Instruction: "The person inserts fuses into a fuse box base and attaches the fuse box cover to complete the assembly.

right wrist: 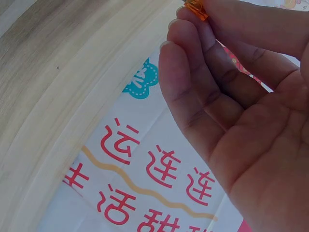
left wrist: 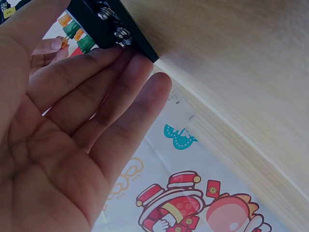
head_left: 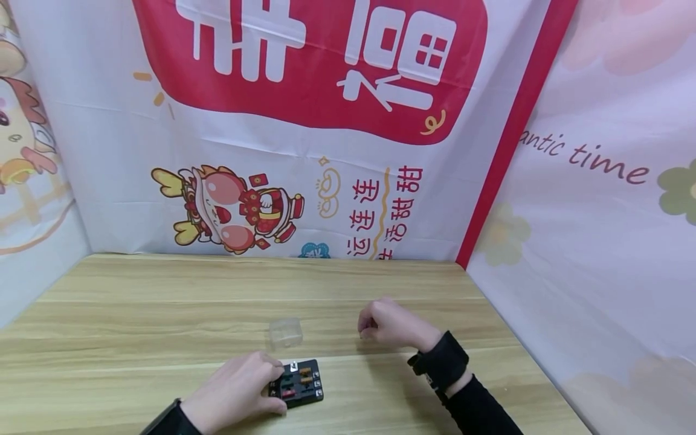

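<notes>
A black fuse block [head_left: 304, 384] lies on the table with orange, green and red blade fuses seated in it. My left hand [head_left: 239, 386] grips its left end, thumb on the near side and fingers on the far side. In the left wrist view, the underside edge and metal screws of the fuse block [left wrist: 108, 21] show above the fingers. My right hand [head_left: 394, 325] is held to the right of the block, apart from it. Between its thumb and fingertips it pinches an orange blade fuse [right wrist: 197, 8], partly cut off by the frame's top edge.
A clear plastic cover [head_left: 285, 333] sits on the wooden table [head_left: 163, 308] just beyond the fuse block. Behind the table hangs a printed cloth [head_left: 261, 139] with red shapes and a cartoon figure. Another printed cloth [head_left: 598, 241] borders the right side.
</notes>
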Action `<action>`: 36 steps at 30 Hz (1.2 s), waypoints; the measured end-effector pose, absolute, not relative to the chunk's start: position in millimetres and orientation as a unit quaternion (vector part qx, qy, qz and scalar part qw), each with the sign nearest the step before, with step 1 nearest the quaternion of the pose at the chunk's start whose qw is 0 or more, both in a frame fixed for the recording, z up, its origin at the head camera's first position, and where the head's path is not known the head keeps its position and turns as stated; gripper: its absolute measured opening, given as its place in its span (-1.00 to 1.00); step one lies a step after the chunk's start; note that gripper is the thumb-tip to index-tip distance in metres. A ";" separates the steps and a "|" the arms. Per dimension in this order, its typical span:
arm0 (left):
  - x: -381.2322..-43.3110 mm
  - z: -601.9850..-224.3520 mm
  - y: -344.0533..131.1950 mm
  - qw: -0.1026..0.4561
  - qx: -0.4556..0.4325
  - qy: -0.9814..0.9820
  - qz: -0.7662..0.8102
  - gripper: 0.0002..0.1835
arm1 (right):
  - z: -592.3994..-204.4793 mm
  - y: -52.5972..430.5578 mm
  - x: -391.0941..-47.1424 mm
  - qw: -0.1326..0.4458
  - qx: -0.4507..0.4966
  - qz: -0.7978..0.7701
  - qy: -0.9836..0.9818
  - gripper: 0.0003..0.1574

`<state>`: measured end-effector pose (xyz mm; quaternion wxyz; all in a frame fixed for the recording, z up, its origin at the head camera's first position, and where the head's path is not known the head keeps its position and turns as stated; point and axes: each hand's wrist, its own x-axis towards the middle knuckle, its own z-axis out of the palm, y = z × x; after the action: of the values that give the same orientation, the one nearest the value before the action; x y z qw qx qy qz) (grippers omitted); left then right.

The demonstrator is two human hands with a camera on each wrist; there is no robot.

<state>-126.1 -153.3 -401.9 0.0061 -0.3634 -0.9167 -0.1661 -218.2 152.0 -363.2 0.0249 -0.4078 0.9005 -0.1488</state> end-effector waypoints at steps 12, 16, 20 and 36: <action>-126.2 -402.5 -151.6 -0.006 -0.354 -0.920 -0.169 -0.57 | -364.2 145.5 -210.9 -0.008 -0.441 -0.146 0.886 -0.87; -126.9 -402.6 -151.1 -0.002 -0.355 -0.919 -0.169 -0.60 | -362.6 142.5 -208.5 -0.013 -0.450 -0.148 0.881 -0.88; -128.2 -402.1 -150.4 -0.002 -0.354 -0.920 -0.168 -0.59 | -360.2 140.0 -205.2 -0.027 -0.456 -0.145 0.878 -0.90; -125.5 -400.8 -152.3 -0.005 -0.352 -0.920 -0.174 -0.63 | -364.9 120.6 -193.6 -0.033 -0.464 -0.157 0.871 -0.92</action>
<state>-125.5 -152.3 -400.8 -0.0048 -0.3524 -0.9195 -0.1741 -193.6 120.6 -364.9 -0.0325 -0.4642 0.8711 -0.1570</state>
